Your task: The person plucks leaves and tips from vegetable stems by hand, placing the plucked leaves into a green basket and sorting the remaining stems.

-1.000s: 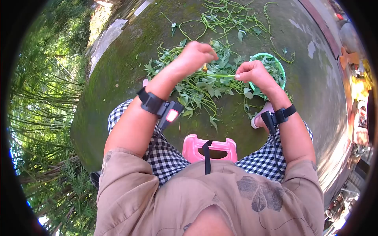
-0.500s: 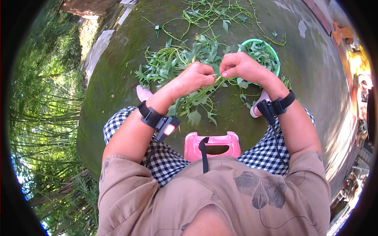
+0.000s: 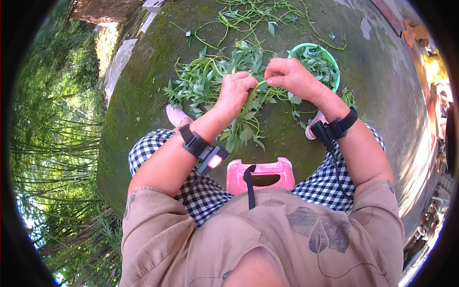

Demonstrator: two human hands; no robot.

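My left hand (image 3: 235, 92) is closed around a bunch of green leafy stems (image 3: 247, 117), whose leaves hang down between my knees. With thumb and fingers pinched, my right hand (image 3: 290, 76) grips the upper end of a stem (image 3: 261, 83) that stretches across to the left hand. Behind my hands a heap of leafy vines (image 3: 205, 79) lies on the ground. A green-rimmed basket (image 3: 338, 71) with picked leaves (image 3: 315, 64) in it stands just beyond my right hand and partly hidden by it.
Bare trailing vines (image 3: 253, 16) lie farther off on the mossy concrete ground (image 3: 153, 81). A pink plastic stool (image 3: 260, 166) shows between my checked trouser legs. Dense plants (image 3: 57, 143) grow along the left edge. Scattered items (image 3: 437, 71) line the right.
My left hand has turned more upright and shifted slightly, and the bunch in it hangs steeper. My right hand has moved a little up and left, still pinching the stem.
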